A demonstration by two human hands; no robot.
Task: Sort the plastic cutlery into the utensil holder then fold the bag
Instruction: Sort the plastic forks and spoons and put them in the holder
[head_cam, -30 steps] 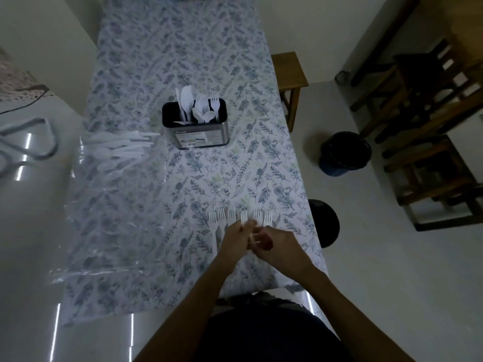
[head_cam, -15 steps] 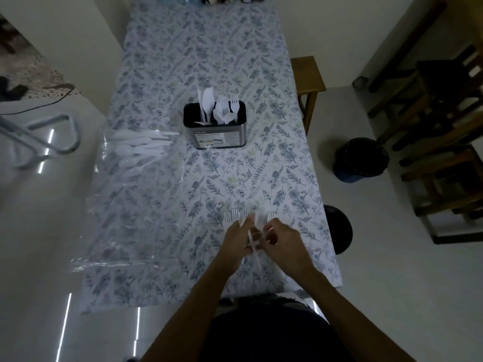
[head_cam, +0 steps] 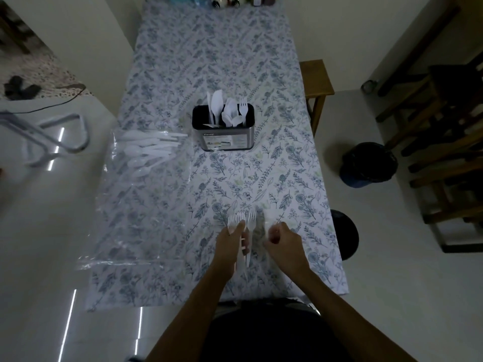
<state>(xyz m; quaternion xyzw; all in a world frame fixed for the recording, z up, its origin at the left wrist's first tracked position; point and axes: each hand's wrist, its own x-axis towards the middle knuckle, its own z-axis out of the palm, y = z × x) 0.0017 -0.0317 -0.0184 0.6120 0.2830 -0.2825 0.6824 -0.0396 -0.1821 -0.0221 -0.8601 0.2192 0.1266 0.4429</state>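
A metal utensil holder stands mid-table with white plastic knives, spoons and a fork upright in it. At the near edge my left hand grips a bunch of white plastic forks, tines pointing away from me. My right hand is just right of them, fingers curled; motion blur hides whether it holds a fork. A clear plastic bag lies flat on the table's left side, with several white spoons and knives at its far end.
The table wears a floral cloth. Bottles stand at its far end. A wooden stool, a black bin and a dark round stool are on the right, with wooden chairs beyond.
The fanned-out forks have been gathered into a bunch in my left hand. My right hand has drawn slightly away to the right. The camera view has shifted left and closer.
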